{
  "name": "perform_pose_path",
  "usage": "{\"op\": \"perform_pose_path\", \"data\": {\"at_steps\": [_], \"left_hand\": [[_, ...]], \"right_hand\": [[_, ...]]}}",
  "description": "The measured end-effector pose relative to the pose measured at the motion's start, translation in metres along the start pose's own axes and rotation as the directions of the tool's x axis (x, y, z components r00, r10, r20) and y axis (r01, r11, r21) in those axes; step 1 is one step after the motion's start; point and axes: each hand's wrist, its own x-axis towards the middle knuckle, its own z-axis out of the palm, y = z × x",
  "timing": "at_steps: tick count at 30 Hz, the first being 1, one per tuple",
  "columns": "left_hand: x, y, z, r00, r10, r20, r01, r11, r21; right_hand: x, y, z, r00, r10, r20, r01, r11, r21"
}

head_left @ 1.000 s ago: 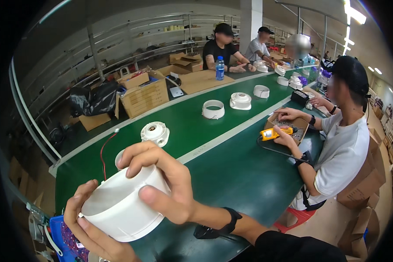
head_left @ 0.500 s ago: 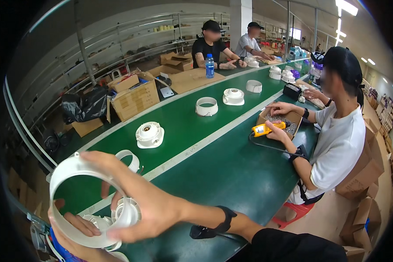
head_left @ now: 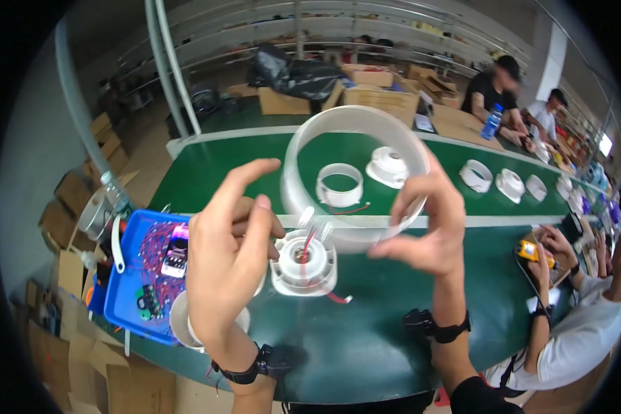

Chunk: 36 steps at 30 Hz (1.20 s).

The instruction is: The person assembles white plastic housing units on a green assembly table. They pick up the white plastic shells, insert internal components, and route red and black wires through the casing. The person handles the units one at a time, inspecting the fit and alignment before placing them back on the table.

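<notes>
My right hand point(head_left: 431, 224) grips a wide white plastic ring point(head_left: 355, 116) by its right side, thumb and fingers around the wall. The ring is raised above the bench and tilted, slightly smeared by motion. Left of it, my left hand point(head_left: 231, 252) has its fingers curved and apart, with nothing seen between them. Between my hands, a round white housing point(head_left: 303, 279) stands on the bench. Red wires point(head_left: 309, 245) and clear tabs show over it; what they belong to is hard to tell. Another white ring point(head_left: 184, 321) is partly hidden behind my left wrist.
A blue tray point(head_left: 127, 303) with wires, green boards and a phone point(head_left: 176, 254) lies at left. Along the green belt point(head_left: 241, 169) stand a white ring with a wire point(head_left: 339, 185), a housing point(head_left: 388, 167) and several similar parts. A co-worker at right holds a yellow tool point(head_left: 529, 251).
The view has swung left, bringing the blue tray in. My right hand still holds the ring, now further right in view. My left hand shows clearly, apart from the ring.
</notes>
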Motion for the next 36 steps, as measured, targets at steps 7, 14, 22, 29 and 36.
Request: {"op": "perform_pose_path", "data": {"at_steps": [7,14,22,29,36], "left_hand": [[-0.027,0.003,-0.049,0.981,0.012,0.192,-0.059,0.968,0.245],[-0.024,-0.008,-0.052,0.928,0.010,0.372,-0.127,0.948,0.292],[-0.022,-0.010,-0.048,0.932,0.003,0.363,-0.105,0.960,0.261],[-0.021,-0.008,-0.045,0.919,-0.005,0.393,-0.114,0.953,0.280],[-0.018,-0.006,-0.045,0.897,-0.048,0.439,-0.096,0.949,0.299]], "right_hand": [[0.024,0.119,0.073,0.672,0.670,0.317,-0.665,0.734,-0.141],[0.024,0.183,0.149,0.672,0.598,0.438,-0.550,0.798,-0.246],[-0.049,0.098,0.117,0.366,0.193,0.911,0.010,0.977,-0.211],[-0.060,0.112,0.141,0.619,0.466,0.632,-0.004,0.806,-0.591],[-0.022,0.195,0.193,0.679,0.597,0.427,-0.268,0.743,-0.613]]}}
